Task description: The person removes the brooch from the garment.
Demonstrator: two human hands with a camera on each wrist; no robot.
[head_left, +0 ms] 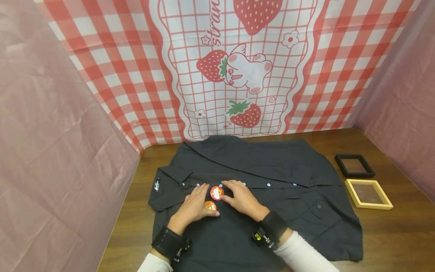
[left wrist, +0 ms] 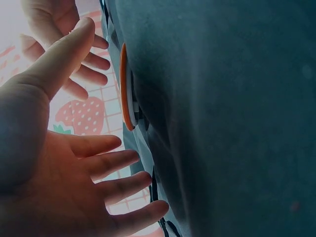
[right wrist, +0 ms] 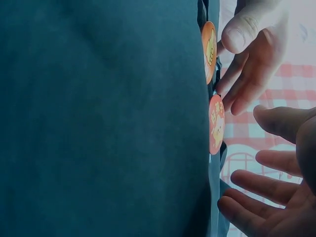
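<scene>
A dark button-up shirt (head_left: 292, 230) lies spread out with its collar to the left. Two round badges sit on its front: a red one (head_left: 215, 194) by the button line and an orange one (head_left: 211, 206) just nearer to me. My left hand (head_left: 193, 206) is over the shirt beside the orange badge, which it partly covers in the head view. In the left wrist view its fingers extend, spread and holding nothing, and the orange badge (left wrist: 124, 89) shows edge-on. To the right of the red badge, my right hand (head_left: 245, 202) hovers with fingers extended and nothing in its grasp.
Two small square frames, one black (head_left: 369, 172) and one pale yellow (head_left: 360, 206), lie right of the shirt on the wooden table (head_left: 401, 234). A checked strawberry cloth (head_left: 136, 75) hangs behind, and pink cloth (head_left: 57, 151) borders both sides.
</scene>
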